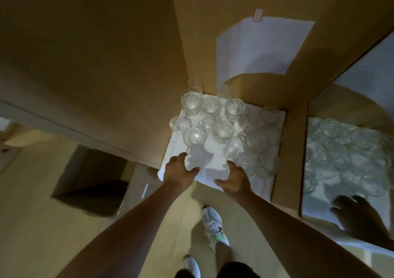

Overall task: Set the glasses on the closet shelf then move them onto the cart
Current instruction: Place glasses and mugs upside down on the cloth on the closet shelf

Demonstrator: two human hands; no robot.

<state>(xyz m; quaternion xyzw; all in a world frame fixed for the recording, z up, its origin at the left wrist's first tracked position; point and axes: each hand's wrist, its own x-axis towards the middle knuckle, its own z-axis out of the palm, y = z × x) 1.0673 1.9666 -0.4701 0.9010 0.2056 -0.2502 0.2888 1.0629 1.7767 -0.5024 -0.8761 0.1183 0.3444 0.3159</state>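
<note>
Several clear stemmed glasses (215,119) stand close together on a white cloth (204,160) that covers the closet shelf (283,179). More glasses (260,145) stand in shadow on the cloth's right half. My left hand (178,171) reaches over the cloth's front left part with fingers spread and holds nothing. My right hand (233,177) hovers at the cloth's front edge, fingers loosely spread, empty. Both hands are just short of the nearest glasses. No cart is in view.
Brown wooden closet walls (128,64) enclose the shelf on the left and back. A white sheet of paper (260,47) is taped to the back wall. A mirror panel (349,154) on the right reflects the glasses and a hand. A dark opening (91,181) lies low on the left; my shoes (213,224) are on the floor.
</note>
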